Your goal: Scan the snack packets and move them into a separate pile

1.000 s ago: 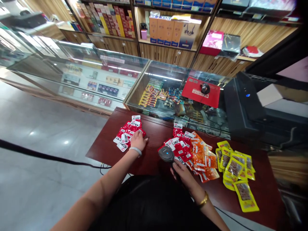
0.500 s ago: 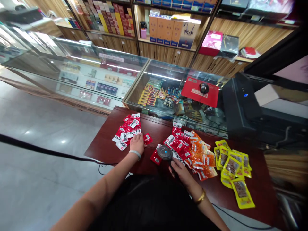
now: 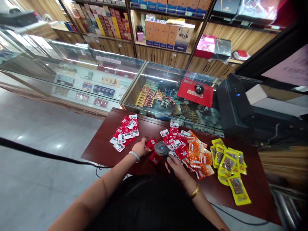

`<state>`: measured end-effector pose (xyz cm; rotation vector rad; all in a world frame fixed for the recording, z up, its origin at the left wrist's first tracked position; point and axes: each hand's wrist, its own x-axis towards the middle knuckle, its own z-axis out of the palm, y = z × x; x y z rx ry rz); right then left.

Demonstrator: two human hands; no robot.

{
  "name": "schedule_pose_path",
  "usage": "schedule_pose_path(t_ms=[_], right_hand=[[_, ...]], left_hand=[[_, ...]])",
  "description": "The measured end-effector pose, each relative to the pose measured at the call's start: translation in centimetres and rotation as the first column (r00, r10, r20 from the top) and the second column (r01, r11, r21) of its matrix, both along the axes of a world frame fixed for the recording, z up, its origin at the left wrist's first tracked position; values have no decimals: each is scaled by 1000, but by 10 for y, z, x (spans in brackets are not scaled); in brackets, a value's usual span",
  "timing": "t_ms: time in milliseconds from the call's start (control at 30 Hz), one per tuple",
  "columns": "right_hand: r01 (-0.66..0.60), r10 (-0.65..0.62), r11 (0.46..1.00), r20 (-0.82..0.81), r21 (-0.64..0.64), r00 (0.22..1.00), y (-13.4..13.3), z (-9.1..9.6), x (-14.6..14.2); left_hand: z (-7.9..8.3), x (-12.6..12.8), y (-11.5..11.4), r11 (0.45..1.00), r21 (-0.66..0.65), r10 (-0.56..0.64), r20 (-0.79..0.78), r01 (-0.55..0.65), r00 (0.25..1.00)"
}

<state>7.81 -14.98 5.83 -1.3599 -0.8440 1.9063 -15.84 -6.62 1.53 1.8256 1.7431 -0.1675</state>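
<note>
Now pinches a small flat red foil packet (image 3: 150,143) between the fingertips of the left hand (image 3: 140,147), off the left heap of red-and-white packets (image 3: 126,131) after lying at its edge half a second ago. Brings it just beside the round head of a black handheld scanner (image 3: 161,149), grasped by the handle in the right hand (image 3: 177,166); probably presents one more packet for reading, though cannot tell whether read yet. Sees another loose red foil packet (image 3: 155,158) lying just below the scanner head, close to the right heap of red-and-white packets (image 3: 176,139). Leaves the pile of glossy orange packets (image 3: 201,157) and the pile of yellow-edged packets (image 3: 232,160) undisturbed. Has a bare lane of dark red wooden bench (image 3: 149,128) between the two red heaps for sliding, plus open surface left of the left heap. Needs care at the near edge, close to the body, and at the far edge, against the glass display case (image 3: 134,99). Finds least room rightward, red heap touching orange pile.
</note>
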Motion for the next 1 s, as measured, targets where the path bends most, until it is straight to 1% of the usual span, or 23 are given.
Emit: schedule_pose_path(t_ms=[167,233,333,367,433,500,533,567,600,633,667,700,733,767,800,833,867,900,1000], right_hand=[[-21,21,999,-13,43,1000,2,-2,0],[-23,24,998,-18,54,1000,2,-1,0],[8,-7,998,-21,54,1000,2,0,2],[13,-12,999,-23,53,1000,3,0,3],[8,-7,998,-29,56,1000,3,-1,4],[-6,8,998,-30,61,1000,3,-2,5],[-10,12,998,-25,63,1000,3,-3,5],[-14,15,998,-18,64,1000,3,-3,4],[-23,24,998,-9,66,1000,3,-4,4],[-31,31,997,1,69,1000,2,-3,3],[-40,39,997,9,72,999,2,-3,3],[-47,46,996,14,71,999,2,-2,2],[-52,51,996,17,68,999,1,-2,1],[-55,54,997,19,62,998,1,-1,0],[-55,54,997,21,52,998,1,-1,-1],[-56,55,998,23,43,998,1,-1,-2],[-59,58,998,23,34,998,1,-1,-3],[-63,62,998,23,27,998,1,0,-3],[-70,69,997,30,21,997,1,1,-4]], left_hand=[[4,2,-1,998,55,-3,82,-2,997],[7,4,-1,998,59,14,106,-20,994],[11,14,0,998,42,42,147,-48,988],[12,19,1,998,37,39,176,-46,984],[11,29,3,999,46,6,285,-19,959],[9,32,8,995,96,-41,397,3,917],[8,29,11,992,130,-47,415,-8,909],[7,23,15,987,158,-26,391,-39,920],[7,13,20,979,183,28,325,-92,945],[7,0,24,965,208,113,228,-162,967],[7,-15,28,943,228,222,113,-243,968],[8,-31,32,909,254,339,5,-329,941],[8,-46,35,870,276,445,-81,-409,892],[8,-59,38,827,295,534,-147,-478,833],[7,-70,40,791,306,597,-191,-531,779],[6,-79,42,767,303,633,-222,-565,741],[5,-84,43,758,292,648,-241,-583,722],[4,-88,44,763,275,644,-253,-584,722],[3,-91,46,803,213,596,-265,-556,758]])
